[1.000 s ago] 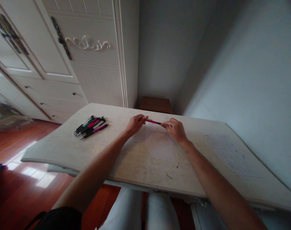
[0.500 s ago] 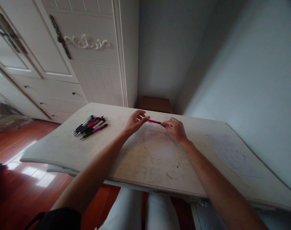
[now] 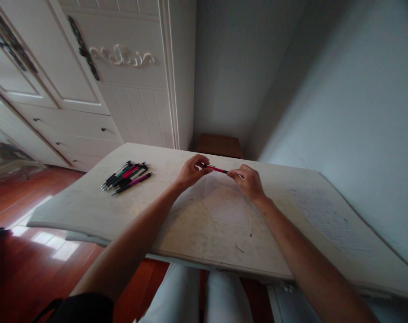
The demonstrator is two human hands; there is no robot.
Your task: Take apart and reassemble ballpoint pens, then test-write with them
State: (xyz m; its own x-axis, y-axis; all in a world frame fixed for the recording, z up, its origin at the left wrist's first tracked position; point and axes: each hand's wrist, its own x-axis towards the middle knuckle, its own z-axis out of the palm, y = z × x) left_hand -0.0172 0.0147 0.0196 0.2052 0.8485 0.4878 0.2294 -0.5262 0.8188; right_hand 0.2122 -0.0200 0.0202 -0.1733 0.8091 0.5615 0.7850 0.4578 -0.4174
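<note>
A pink-and-black pen [image 3: 219,169] is held level above the far side of the table, between my two hands. My left hand [image 3: 192,172] pinches its left end between thumb and fingertips. At the other end, the fingers of my right hand [image 3: 247,180] are closed round the dark part. Beneath them lies a thin sheet of paper [image 3: 226,206]. To the left rests a loose pile of several pens [image 3: 125,176] in black, green, pink and silver, with a purple-and-black pen [image 3: 136,181] along its near side.
The pale table [image 3: 190,237] has a written sheet [image 3: 325,220] at its right. A white wardrobe [image 3: 136,107] stands behind at left. A brown wooden box-like piece [image 3: 220,144] sits beyond the far edge, and a grey wall [image 3: 352,112] rises at right.
The fingers of my left hand have closed in on the left end of the pen. My right hand keeps its grip, nearly unmoved, and the pile stays as it was.
</note>
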